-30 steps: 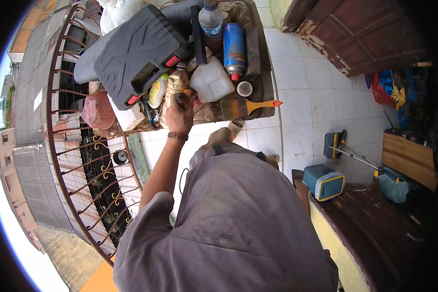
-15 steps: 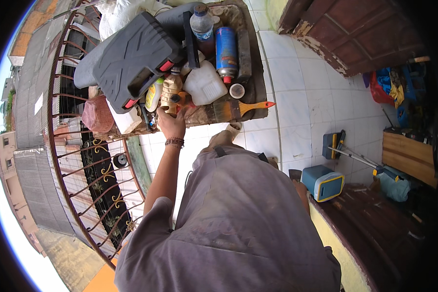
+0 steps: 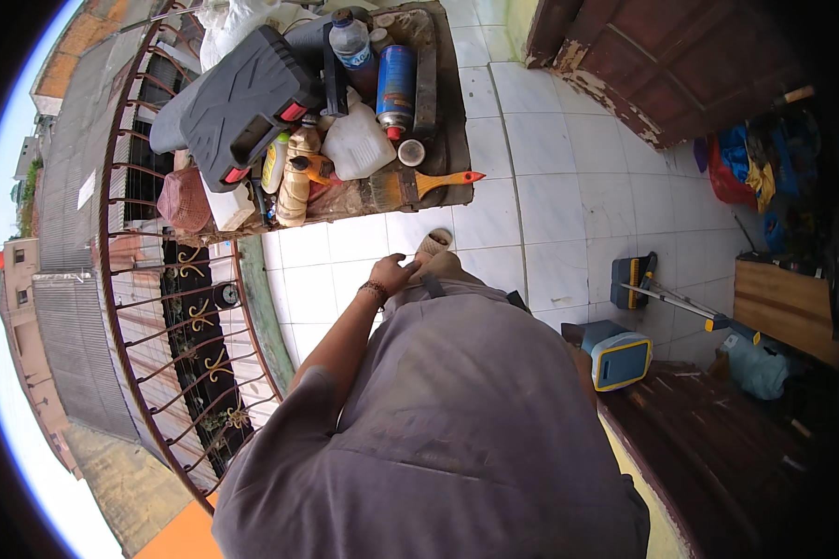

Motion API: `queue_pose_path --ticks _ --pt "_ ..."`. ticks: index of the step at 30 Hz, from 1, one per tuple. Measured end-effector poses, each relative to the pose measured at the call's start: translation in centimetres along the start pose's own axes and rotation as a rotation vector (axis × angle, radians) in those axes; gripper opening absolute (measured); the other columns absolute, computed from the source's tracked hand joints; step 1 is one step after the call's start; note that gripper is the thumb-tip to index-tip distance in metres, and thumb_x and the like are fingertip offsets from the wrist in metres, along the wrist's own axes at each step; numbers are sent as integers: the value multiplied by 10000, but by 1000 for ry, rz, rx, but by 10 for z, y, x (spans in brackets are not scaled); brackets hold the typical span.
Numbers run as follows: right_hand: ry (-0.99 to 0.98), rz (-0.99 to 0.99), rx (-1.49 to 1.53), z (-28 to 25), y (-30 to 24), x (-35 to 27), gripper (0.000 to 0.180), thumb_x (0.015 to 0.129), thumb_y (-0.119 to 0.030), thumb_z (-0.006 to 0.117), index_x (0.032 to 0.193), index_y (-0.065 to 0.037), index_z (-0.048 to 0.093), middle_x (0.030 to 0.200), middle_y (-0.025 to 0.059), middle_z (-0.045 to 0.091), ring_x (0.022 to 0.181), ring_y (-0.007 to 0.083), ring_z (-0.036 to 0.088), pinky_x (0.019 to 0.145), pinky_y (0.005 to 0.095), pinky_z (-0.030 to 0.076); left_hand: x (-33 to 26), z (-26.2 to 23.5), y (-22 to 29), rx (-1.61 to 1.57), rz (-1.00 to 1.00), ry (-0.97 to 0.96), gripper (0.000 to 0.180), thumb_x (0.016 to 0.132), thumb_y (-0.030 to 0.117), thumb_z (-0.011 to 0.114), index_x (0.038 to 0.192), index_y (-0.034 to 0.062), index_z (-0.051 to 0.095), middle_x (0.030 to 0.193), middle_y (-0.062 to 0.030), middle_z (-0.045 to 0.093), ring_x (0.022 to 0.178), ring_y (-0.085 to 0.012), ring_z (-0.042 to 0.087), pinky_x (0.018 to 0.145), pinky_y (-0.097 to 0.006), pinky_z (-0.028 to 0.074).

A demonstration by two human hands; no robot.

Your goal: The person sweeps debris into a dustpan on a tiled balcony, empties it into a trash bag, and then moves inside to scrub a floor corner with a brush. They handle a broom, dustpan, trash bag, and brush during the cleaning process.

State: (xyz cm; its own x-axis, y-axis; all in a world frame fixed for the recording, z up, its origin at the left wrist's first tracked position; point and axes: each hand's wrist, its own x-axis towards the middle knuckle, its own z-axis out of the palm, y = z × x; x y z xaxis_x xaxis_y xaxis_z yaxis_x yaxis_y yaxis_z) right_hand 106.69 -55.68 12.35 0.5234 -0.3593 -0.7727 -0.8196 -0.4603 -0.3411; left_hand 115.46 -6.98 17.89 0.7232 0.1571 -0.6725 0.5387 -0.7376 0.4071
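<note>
Bottles [image 3: 295,182], three; paintbrush [image 3: 419,185], one.

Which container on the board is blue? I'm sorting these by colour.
The tall spray can with a red cap, lying beside the white jug; the other bottles are clear, tan or yellowish.

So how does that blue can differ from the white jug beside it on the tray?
The blue can is a slim cylinder with a red tip; the white jug is squat and boxy, with a moulded handle. The can is a strong blue, while the jug is pale and looks translucent. The can looks like metal, the jug like plastic. Both lie among the clutter on the tray, beyond the left hand.
</note>
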Motion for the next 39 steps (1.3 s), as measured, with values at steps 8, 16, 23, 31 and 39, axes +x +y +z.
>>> queue_pose_path --ticks 8,16,23,31,39 --pt "199 -203 -233 -11 231 102 332 837 -159 643 1127 -5 591 835 92 640 791 331 610 769 460 470 -34 17 86 289 269 -226 603 787 622 589 639 47 695 617 -106 650 641 -240 645 686 -393 496" --pt "-227 166 378 -84 133 36 100 867 -57 574 925 -67 493 683 42 501 528 163 503 510 342 474 5 -27 172 321 600 708 526 759 194 692 1237 69 512 1152 -142 566 1097 -311 516 900 -417 423" --pt "-145 241 296 -90 91 -24 230 892 -176 613 1076 -42 583 895 145 639 738 250 647 642 423 517 75 -33 172 702 629 630 369 835 151 536 1183 29 529 1048 -121 567 1018 -283 493 870 -416 353" --pt "-63 342 510 3 177 -9 241 869 -165 631 1074 -39 609 866 122 645 687 213 635 584 384 501 79 -56 166 655 673 548 281 850 76 483 1122 13 508 1026 -176 545 997 -337 515 913 -444 367" --pt "-246 292 769 -26 77 45 308 863 -190 642 1126 -30 618 924 118 659 722 211 636 624 390 493 19 -82 265 386 881 363 373 795 -62 508 1164 -9 516 988 -180 572 926 -359 543 799 -448 408"
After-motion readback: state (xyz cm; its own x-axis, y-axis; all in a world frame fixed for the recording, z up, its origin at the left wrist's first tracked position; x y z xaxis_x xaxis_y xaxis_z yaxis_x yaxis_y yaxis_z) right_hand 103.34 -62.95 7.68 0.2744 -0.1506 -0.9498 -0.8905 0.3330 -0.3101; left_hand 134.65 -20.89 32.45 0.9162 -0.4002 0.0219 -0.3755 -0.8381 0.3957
